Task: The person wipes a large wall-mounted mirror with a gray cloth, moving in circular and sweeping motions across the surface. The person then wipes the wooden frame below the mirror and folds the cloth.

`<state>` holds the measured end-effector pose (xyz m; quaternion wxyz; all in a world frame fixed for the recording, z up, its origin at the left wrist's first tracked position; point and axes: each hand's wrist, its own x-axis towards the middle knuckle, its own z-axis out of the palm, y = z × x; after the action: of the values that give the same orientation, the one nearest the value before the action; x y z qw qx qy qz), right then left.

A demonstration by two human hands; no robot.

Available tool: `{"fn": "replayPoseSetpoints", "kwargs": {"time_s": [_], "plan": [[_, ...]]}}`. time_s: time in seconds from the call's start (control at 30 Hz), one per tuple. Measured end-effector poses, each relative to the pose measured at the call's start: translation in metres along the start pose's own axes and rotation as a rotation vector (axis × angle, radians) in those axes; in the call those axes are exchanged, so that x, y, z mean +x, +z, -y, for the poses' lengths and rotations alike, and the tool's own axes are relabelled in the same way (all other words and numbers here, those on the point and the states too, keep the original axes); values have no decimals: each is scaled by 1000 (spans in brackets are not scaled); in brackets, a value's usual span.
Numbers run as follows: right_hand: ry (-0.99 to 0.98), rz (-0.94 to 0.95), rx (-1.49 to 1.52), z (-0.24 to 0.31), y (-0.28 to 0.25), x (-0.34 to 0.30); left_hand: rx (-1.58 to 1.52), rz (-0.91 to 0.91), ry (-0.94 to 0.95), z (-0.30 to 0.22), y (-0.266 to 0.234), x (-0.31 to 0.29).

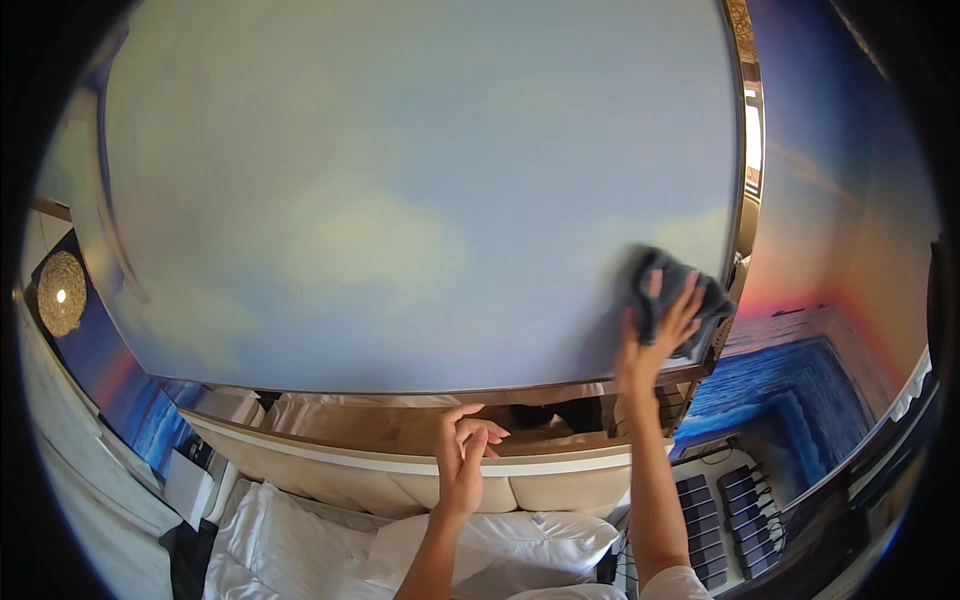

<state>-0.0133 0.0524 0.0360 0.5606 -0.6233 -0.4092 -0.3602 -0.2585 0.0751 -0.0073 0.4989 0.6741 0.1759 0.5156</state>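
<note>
My right hand [655, 335] presses a dark grey cloth [688, 290] against the lower right corner of a large picture panel [330, 200]. Its fingers lie spread over the folds of the cloth. Pale clouds on a blue sky cover the panel, which has a thin shiny frame [748, 140]. My left hand [464, 455] is raised below the panel's bottom edge, in front of the headboard. It holds nothing, with its fingers loosely bent and partly apart.
Below the panel runs a cream padded headboard [330, 465], with a mirrored strip above it. White pillows [490, 545] lie on the bed. Dark power strips with cables [745, 510] stand at the lower right. A round woven lamp [62, 293] glows at the left. Sea murals [780, 385] cover the walls.
</note>
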Motion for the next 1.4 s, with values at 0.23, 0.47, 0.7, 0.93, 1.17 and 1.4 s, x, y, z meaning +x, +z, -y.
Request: {"fn": "replayPoseSetpoints", "kwargs": {"time_s": [0.23, 0.47, 0.7, 0.93, 1.17, 1.4], "plan": [[-456, 605, 135, 71, 37, -44, -2, 60, -3, 12, -41, 1], [-52, -198, 261, 52, 46, -24, 65, -66, -24, 24, -90, -14], [-595, 496, 308, 74, 60, -42, -29, 28, 41, 16, -69, 6], [108, -318, 341, -6, 24, -8, 8, -51, 7, 40, -69, 0], [-517, 517, 220, 1, 10, -38, -57, 84, 55, 37, -23, 20], [49, -124, 300, -13, 5, -30, -112, 43, 23, 38, -12, 16]]}}
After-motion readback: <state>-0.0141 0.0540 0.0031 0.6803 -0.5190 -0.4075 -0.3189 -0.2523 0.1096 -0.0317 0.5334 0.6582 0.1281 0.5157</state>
